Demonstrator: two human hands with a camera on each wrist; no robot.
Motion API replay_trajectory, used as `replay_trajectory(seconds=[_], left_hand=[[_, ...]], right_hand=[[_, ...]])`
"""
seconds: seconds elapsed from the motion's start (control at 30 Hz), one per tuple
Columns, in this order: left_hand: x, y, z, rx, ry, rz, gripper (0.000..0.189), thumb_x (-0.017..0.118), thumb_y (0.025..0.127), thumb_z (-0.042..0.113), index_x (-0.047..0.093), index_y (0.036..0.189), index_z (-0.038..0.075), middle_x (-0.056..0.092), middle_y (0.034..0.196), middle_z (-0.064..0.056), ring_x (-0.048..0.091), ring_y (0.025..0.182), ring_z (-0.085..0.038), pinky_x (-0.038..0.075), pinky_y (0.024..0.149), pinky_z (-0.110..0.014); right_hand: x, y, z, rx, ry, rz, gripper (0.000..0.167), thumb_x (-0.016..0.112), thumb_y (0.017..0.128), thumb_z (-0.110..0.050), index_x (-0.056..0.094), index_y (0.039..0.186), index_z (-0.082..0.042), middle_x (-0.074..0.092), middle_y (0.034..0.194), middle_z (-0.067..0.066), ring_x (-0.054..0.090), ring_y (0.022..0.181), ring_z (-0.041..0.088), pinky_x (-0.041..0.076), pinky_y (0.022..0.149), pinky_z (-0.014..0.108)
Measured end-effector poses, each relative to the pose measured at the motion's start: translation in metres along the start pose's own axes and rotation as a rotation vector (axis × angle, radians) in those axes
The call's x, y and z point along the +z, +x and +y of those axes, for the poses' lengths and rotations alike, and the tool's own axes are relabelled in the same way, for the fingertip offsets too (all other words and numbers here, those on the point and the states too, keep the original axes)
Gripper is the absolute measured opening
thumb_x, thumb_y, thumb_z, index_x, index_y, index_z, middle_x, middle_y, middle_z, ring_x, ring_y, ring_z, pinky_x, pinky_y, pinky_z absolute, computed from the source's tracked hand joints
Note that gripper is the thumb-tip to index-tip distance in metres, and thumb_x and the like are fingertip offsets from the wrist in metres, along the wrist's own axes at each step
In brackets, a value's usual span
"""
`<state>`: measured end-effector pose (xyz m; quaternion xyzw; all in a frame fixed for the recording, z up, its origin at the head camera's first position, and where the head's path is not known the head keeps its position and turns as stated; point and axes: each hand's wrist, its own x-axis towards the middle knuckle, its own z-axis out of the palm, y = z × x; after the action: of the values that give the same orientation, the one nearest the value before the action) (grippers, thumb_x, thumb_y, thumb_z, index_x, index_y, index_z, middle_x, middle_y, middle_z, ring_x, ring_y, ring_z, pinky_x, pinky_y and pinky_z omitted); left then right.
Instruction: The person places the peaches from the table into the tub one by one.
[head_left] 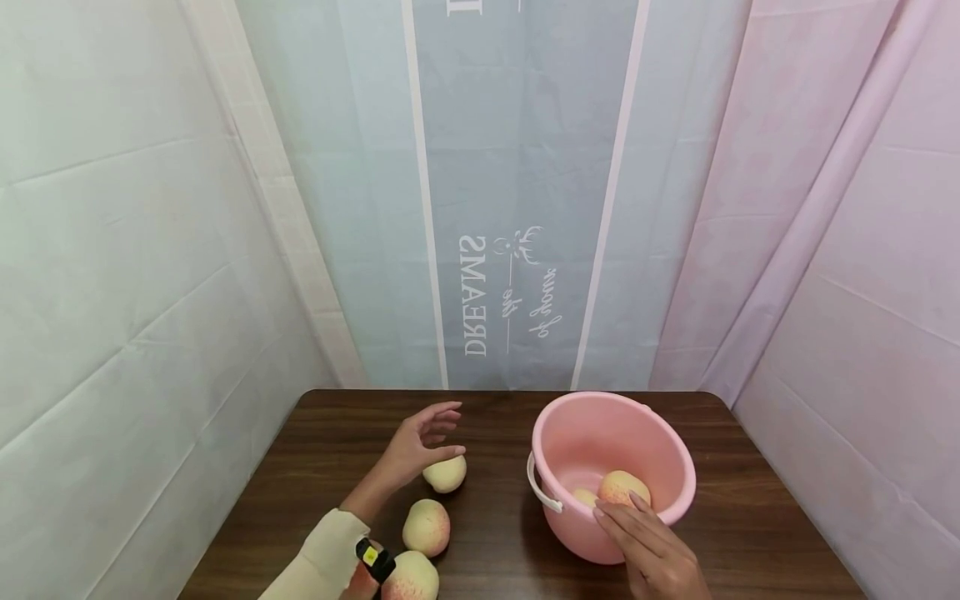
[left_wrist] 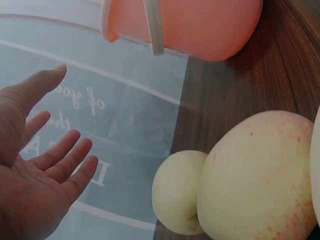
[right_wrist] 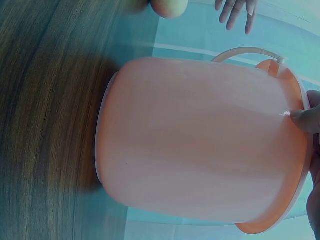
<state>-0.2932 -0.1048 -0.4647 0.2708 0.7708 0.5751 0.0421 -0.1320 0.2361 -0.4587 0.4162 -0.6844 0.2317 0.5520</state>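
Seen from the head view, with twelve o'clock at the far edge, a pink bucket (head_left: 600,442) stands at four o'clock on the dark wooden table (head_left: 487,533), its white handle (head_left: 543,498) hanging at the rim's eight. The right hand (head_left: 654,550) pinches the rim at five to six, fingers lying over it, thumb against the outer wall in the right wrist view.

A red-blushed peach (head_left: 621,487) and a paler peach (head_left: 585,497) lie inside. Outside, at the bucket's nine to eight, four peaches form a loose row: the farthest peach (head_left: 446,475), second peach (head_left: 427,527), third peach (head_left: 412,577) and fourth peach (head_left: 362,582). The left hand (head_left: 417,442) hovers by the farthest, thumb and fingers spread apart, holding nothing; its sleeve (head_left: 315,554) and black wristband (head_left: 382,567) cross the row's near end.

Bare wood separates row from bucket, with more at the bucket's three. Printed cloth (head_left: 525,150) rises at twelve, close beyond the table's edge.

The third peach is cut off below, the fourth mostly covered by the wristband. Rim and fingers hide much of the bucket's contents; whether fingertips touch the red-blushed peach, I cannot tell.
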Motion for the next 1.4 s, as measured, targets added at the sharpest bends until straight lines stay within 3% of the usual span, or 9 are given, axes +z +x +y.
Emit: replay_trajectory(seconds=[0.4, 0.77, 1.0, 1.23, 1.4], left_hand=[[-0.009, -0.002, -0.012, 0.023, -0.009, -0.004, 0.066, 0.082, 0.086, 0.006, 0.053, 0.145, 0.012, 0.060, 0.134, -0.016, 0.057, 0.124, -0.042, 0.046, 0.102, -0.058], [-0.019, -0.006, -0.026, 0.001, 0.018, -0.003, 0.065, 0.082, 0.087, 0.012, 0.053, 0.145, 0.015, 0.061, 0.134, -0.015, 0.059, 0.123, -0.035, 0.043, 0.101, -0.065], [-0.020, -0.007, -0.033, -0.007, 0.016, -0.005, 0.067, 0.079, 0.087, 0.002, 0.049, 0.147, 0.004, 0.057, 0.134, -0.026, 0.055, 0.122, -0.047, 0.042, 0.100, -0.068], [-0.023, -0.009, -0.038, -0.045, 0.037, -0.014, 0.067, 0.082, 0.086, 0.006, 0.052, 0.146, 0.012, 0.059, 0.135, -0.018, 0.057, 0.123, -0.038, 0.045, 0.104, -0.057], [-0.024, -0.011, -0.041, -0.059, 0.053, -0.019, 0.068, 0.083, 0.086, 0.011, 0.052, 0.146, 0.013, 0.059, 0.134, -0.018, 0.056, 0.123, -0.038, 0.044, 0.105, -0.058]], right_hand=[[-0.006, -0.004, -0.006, 0.092, -0.015, -0.073, 0.030, 0.049, 0.105, -0.004, 0.076, 0.101, 0.008, 0.075, 0.102, 0.020, 0.070, 0.103, 0.024, 0.040, 0.112, 0.033], [-0.003, -0.003, -0.003, 0.048, -0.018, -0.044, 0.028, 0.051, 0.104, -0.002, 0.076, 0.100, 0.008, 0.075, 0.099, 0.021, 0.071, 0.099, 0.026, 0.042, 0.111, 0.034], [-0.003, -0.002, -0.003, 0.055, -0.020, -0.045, 0.028, 0.051, 0.104, -0.003, 0.076, 0.100, 0.008, 0.075, 0.100, 0.021, 0.071, 0.099, 0.026, 0.042, 0.111, 0.034], [-0.005, -0.005, -0.006, 0.097, -0.007, -0.069, 0.029, 0.050, 0.105, -0.004, 0.076, 0.102, 0.008, 0.075, 0.103, 0.021, 0.070, 0.104, 0.025, 0.040, 0.111, 0.033], [-0.005, -0.006, -0.006, 0.100, -0.006, -0.072, 0.029, 0.050, 0.105, -0.004, 0.076, 0.102, 0.008, 0.075, 0.103, 0.021, 0.070, 0.104, 0.025, 0.040, 0.112, 0.033]])
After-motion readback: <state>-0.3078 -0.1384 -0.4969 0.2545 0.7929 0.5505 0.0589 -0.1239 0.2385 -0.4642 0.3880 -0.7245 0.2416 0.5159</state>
